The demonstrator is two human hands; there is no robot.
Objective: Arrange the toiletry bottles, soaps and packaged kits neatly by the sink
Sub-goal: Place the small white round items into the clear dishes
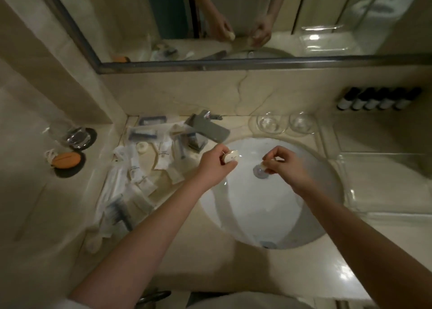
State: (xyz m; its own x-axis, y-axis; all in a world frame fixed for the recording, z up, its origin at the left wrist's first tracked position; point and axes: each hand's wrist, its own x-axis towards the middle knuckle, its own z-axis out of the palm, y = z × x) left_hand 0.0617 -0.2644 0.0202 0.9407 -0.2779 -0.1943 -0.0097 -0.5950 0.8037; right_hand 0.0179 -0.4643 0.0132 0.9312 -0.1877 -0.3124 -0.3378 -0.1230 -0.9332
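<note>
Over the white sink basin (252, 212), my left hand (214, 166) grips a small round white soap (231, 157). My right hand (284, 166) pinches a smaller white piece (263, 165) just above the drain (260, 171). Several packaged kits in clear and white wrappers (140, 168) lie scattered on the counter left of the basin. A row of several dark toiletry bottles (378, 99) stands against the wall at the far right. An orange soap (66, 160) rests on a dark dish at the far left.
A grey faucet (207, 127) stands behind the basin. Two clear glass bowls (284, 123) sit at the back right of the sink, and a glass on a dark coaster (78, 136) at the left. A clear tray (385, 184) lies to the right. The mirror (210, 18) spans the back wall.
</note>
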